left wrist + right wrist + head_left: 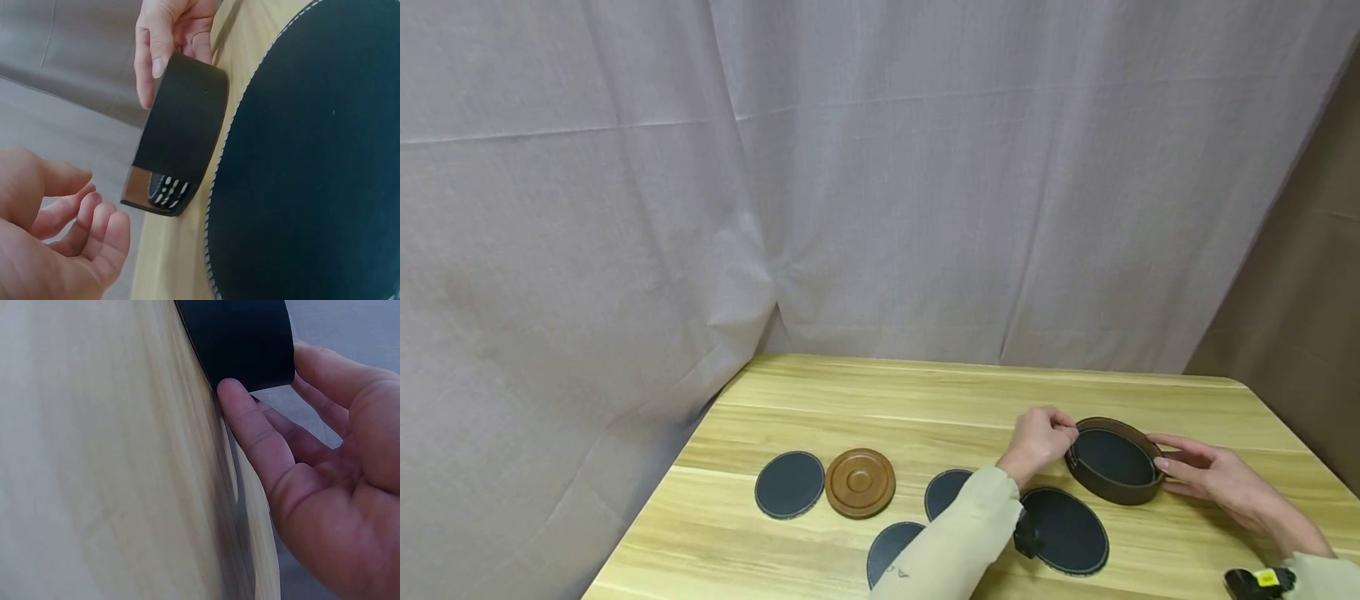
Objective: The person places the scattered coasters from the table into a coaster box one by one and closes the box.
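A round, dark coaster holder with a brown inner wall stands at the right of the table, a black coaster lying inside. My right hand holds its right side, thumb at the rim and fingers along the outer wall. At the opposite side is my left hand. In the left wrist view, the left fingers are loosely bent with nothing between them, a small gap from the holder's notched wall. White stitching shows by the notch. Just in front of the holder lies a black stitched coaster.
Two more black coasters, one behind the left sleeve and one partly under it, lie mid-table. Farther left are another black coaster and a round brown wooden disc. A grey curtain hangs behind the table.
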Tool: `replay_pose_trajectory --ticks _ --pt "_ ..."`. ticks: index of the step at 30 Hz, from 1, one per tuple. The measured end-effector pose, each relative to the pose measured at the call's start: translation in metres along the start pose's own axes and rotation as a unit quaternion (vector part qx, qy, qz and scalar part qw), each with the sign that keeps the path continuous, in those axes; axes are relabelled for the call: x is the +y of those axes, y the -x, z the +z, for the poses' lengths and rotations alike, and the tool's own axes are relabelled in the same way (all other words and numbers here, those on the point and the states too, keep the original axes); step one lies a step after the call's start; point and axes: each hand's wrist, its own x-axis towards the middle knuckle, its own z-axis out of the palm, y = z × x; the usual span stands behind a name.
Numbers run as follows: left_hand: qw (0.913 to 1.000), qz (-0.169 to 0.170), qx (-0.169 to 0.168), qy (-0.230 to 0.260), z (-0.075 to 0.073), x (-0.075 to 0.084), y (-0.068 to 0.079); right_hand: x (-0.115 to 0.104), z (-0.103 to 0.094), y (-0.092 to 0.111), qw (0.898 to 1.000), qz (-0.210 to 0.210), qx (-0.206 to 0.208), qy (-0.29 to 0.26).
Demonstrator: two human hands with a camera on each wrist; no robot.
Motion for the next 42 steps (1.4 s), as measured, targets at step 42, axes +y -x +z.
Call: replay_pose_trajectory --ticks 42 --pt "0.9685 0.071 -0.188 -0.147 -0.043 -0.012 0.051 -0.002 0.001 0.000 0.999 0.020 0.016 0.023"
